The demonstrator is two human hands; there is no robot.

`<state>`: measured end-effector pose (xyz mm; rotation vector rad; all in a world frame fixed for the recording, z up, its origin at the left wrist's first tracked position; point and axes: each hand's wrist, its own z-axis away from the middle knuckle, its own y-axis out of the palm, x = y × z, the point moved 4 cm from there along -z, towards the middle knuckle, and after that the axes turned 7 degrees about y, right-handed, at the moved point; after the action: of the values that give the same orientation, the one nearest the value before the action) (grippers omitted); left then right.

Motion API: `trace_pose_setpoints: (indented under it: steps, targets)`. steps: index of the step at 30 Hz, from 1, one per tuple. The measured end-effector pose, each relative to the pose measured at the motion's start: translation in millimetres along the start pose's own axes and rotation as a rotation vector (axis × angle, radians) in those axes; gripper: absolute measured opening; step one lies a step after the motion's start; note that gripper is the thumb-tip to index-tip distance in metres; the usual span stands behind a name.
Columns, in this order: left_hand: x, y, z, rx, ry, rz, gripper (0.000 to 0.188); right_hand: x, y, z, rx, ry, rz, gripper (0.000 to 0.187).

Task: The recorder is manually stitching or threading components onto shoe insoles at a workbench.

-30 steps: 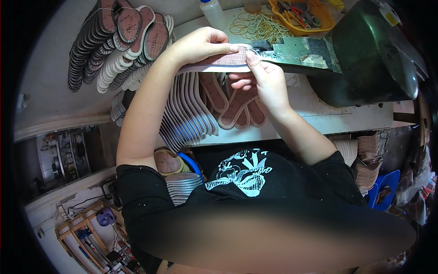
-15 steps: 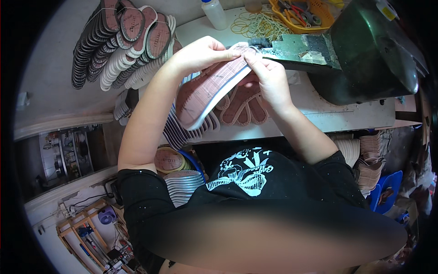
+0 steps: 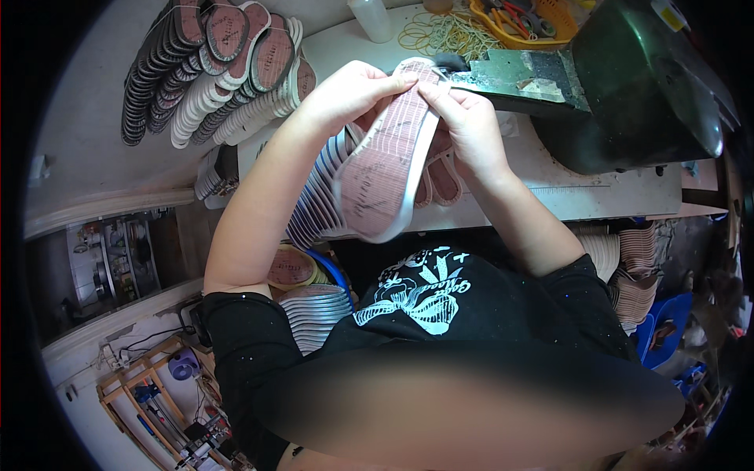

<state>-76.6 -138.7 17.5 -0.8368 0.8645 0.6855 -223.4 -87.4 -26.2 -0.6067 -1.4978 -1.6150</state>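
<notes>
Both hands hold a shoe sole (image 3: 382, 169), pinkish with a white rim and faint marks on its face, its narrow end up at the tip of a green machine's arm (image 3: 522, 78). My left hand (image 3: 357, 88) pinches the left edge near that end, thumb on the face. From the right, my right hand (image 3: 465, 118) grips the opposite edge, thumb on top and fingers partly hidden beneath. Just behind the sole, a row of similar soles (image 3: 316, 192) stands on the table, partly covered by it. More pink soles (image 3: 444, 179) lie beneath my right hand.
Tied bundles of soles (image 3: 228, 74) stand at the far left. A tangle of cord (image 3: 448, 35), a white bottle (image 3: 371, 20) and a yellow basket of tools (image 3: 522, 23) sit at the back of the table (image 3: 581, 188). Stacked soles (image 3: 316, 314) rise near my left elbow; others (image 3: 636, 267) are at right.
The sole has swung from a leftward slant to a more upright position, and its pink face shows more fully. Both hands keep their grip near the narrow end.
</notes>
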Motion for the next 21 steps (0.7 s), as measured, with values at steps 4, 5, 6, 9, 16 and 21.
trace_pose_setpoints:
  steps: [4,5,6,9,16,21]
  targets:
    - [-5.0,9.7,4.6,-0.004,-0.017,0.076,0.045,4.5,-4.8,5.7,0.102,0.121,-0.045,0.022]
    - [-3.3,9.7,2.1,0.008,-0.024,0.074,0.047,6.3,-5.5,10.4,0.135,0.171,0.024,0.022]
    - [-1.4,10.7,-0.5,0.023,-0.031,0.072,0.048,8.7,-6.9,16.0,0.165,0.222,0.093,0.023]
    - [-4.6,6.4,-1.3,0.0,-0.034,0.035,0.051,19.4,-7.2,40.2,0.274,0.347,0.224,0.025]
    - [-2.7,-16.4,-25.7,-0.107,0.037,-0.336,0.056,4.4,-26.0,42.0,0.183,0.281,0.299,0.026]
    - [3.8,-29.9,-39.3,-0.45,0.278,-0.589,0.05,-2.7,-11.4,13.2,0.093,0.112,0.043,0.021]
